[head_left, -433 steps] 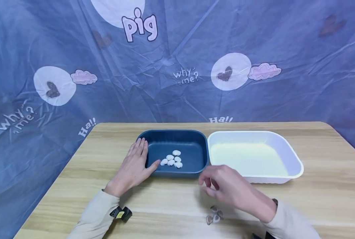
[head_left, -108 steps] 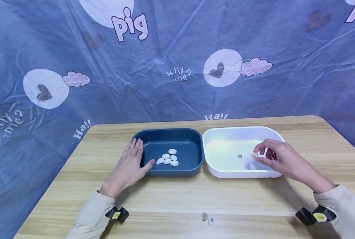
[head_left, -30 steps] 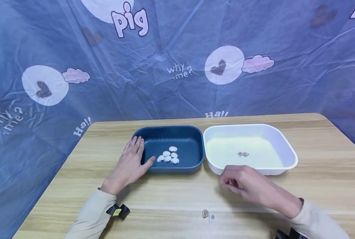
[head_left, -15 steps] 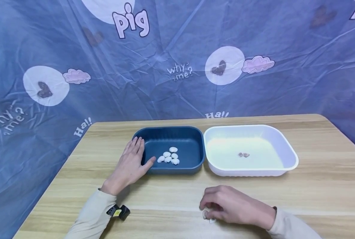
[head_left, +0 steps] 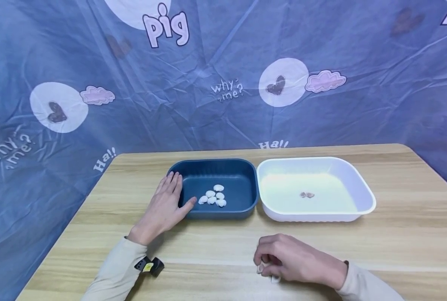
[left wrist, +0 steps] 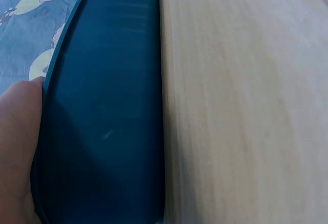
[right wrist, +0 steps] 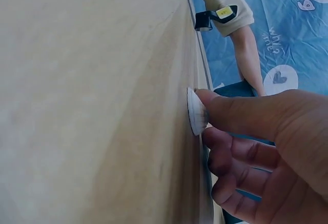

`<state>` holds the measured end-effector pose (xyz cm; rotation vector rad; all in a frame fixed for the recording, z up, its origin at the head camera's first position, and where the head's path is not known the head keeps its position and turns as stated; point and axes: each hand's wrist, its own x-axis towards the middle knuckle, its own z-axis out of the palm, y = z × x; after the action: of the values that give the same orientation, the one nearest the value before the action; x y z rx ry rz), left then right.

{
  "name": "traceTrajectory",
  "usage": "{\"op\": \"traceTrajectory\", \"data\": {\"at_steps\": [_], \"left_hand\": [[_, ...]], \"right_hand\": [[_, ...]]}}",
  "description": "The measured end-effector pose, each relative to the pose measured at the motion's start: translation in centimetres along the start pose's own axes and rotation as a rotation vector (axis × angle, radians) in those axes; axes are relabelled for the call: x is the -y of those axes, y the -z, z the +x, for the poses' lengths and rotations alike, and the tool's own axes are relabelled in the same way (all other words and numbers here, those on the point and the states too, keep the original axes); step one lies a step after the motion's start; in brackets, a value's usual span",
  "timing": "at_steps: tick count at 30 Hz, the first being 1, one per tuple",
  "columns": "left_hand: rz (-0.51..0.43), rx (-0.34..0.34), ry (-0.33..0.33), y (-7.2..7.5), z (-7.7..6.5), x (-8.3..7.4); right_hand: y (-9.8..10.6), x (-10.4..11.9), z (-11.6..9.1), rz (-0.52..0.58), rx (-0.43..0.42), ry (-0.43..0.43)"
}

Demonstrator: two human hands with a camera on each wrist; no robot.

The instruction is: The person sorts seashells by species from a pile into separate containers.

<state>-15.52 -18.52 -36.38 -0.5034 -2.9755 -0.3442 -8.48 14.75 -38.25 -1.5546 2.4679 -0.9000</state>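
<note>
My left hand point(head_left: 164, 209) lies over the left end of a dark blue tray point(head_left: 223, 215), fingers extended and thumb over the near rim. Several white seashells point(head_left: 212, 200) are grouped inside that tray. In the left wrist view the thumb point(left wrist: 20, 147) shows beside the tray's rim. Low over the table, my right hand point(head_left: 291, 259) pinches a small brown seashell point(head_left: 260, 269) between thumb and index finger. A pale seashell point(head_left: 275, 279) lies partly hidden under this hand; the right wrist view shows a pale seashell point(right wrist: 196, 112) right at the thumb.
A white tray point(head_left: 319, 218) stands directly right of the blue one, with two small brownish seashells point(head_left: 307, 195) on its floor. Both trays sit toward the far side of the wooden table point(head_left: 208, 259). A blue printed cloth point(head_left: 193, 121) hangs behind.
Over the last second my right hand has come down from the white tray's near edge to the seashells on the table. The pale one has shifted slightly right. My left hand stays put.
</note>
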Motion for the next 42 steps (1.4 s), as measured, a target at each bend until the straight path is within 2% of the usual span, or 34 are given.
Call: {"op": "traceTrajectory", "data": {"at_steps": [8,15,22,32,42], "left_hand": [[-0.007,-0.002,0.002,0.0,0.0,0.1],[-0.004,-0.005,0.007,0.0,-0.2,0.3],[-0.007,-0.004,0.011,0.0,-0.3,0.3],[-0.007,-0.007,0.007,0.1,-0.1,0.0],[0.000,-0.014,0.000,0.1,0.1,-0.1]], "right_hand": [[0.3,-0.3,0.0,0.085,0.029,-0.039],[0.0,-0.2,0.1,0.080,0.015,-0.034],[-0.1,0.1,0.0,0.084,0.025,-0.063],[0.9,0.3,-0.1,0.064,-0.068,-0.075],[3.5,0.5,-0.5,-0.033,-0.173,-0.088]]}}
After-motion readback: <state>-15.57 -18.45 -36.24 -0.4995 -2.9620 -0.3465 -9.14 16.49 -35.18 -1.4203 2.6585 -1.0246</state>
